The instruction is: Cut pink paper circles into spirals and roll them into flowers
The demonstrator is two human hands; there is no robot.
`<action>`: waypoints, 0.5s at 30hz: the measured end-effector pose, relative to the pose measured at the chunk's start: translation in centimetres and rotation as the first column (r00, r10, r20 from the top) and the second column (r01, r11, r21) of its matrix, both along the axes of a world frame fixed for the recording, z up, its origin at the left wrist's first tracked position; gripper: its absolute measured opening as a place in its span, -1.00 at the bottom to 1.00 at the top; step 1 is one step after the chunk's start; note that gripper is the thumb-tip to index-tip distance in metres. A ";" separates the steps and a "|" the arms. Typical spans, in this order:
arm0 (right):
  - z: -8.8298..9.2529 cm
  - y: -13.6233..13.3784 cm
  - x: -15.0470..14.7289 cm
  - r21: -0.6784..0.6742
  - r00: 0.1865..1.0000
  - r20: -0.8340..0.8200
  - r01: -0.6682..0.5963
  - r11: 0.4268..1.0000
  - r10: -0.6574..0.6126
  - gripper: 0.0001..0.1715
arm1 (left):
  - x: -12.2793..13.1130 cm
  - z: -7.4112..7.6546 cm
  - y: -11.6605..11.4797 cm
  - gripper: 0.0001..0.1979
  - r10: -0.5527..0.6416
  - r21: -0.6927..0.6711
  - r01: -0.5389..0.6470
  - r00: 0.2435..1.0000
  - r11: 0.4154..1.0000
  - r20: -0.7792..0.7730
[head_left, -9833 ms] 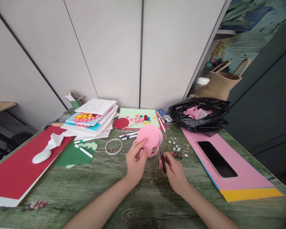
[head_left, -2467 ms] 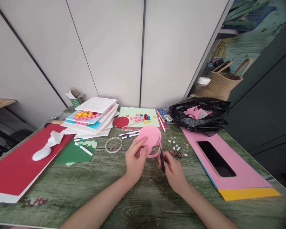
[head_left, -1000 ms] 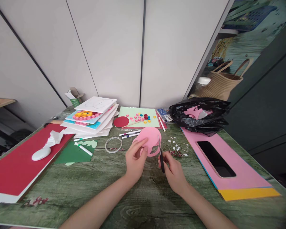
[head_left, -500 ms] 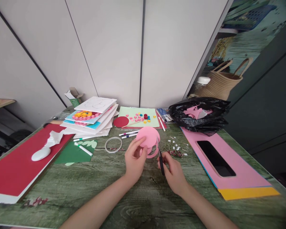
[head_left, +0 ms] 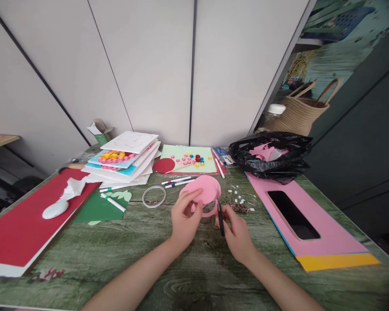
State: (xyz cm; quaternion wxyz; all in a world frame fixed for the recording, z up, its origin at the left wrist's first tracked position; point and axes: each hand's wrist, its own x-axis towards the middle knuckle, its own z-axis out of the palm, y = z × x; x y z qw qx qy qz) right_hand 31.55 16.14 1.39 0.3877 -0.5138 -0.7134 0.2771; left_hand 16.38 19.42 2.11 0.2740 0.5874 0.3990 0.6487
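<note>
My left hand [head_left: 187,218] pinches a piece of pink paper [head_left: 207,186] between thumb and fingers, above the middle of the table. The paper has rounded edges, and a curved strip hangs from its lower right side. My right hand [head_left: 236,233] is closed around black-handled scissors [head_left: 220,216], whose blades point up and lie at the paper's right edge. Part of the handles is hidden by my fingers. Left of the paper lies a roll of clear tape [head_left: 154,197]. Small white paper bits [head_left: 239,200] are scattered to its right.
A phone [head_left: 293,215] rests on pink sheets [head_left: 337,235] at the right, below a black plastic bag [head_left: 270,162] of pink scraps. Stacked craft boards [head_left: 129,142], green paper [head_left: 97,207] and red board [head_left: 29,229] occupy the left. Markers [head_left: 178,182] lie behind the hands.
The pink paper has turned in my left hand, so more of its rounded left side shows. The scissors have shifted slightly right along its edge.
</note>
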 end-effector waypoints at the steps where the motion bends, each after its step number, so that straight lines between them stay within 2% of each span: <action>1: -0.1 0.0 0.0 0.001 1.000 0.003 0.000 1.000 0.000 -0.89 | 0.0 0.0 0.0 -0.75 0.001 0.003 -0.001 1.000 1.000 -0.002; 15: -0.1 0.0 0.0 -0.043 1.000 0.017 -0.024 0.999 0.024 -0.90 | -0.3 -0.1 0.1 -0.70 0.030 -0.056 -0.030 1.000 0.998 0.005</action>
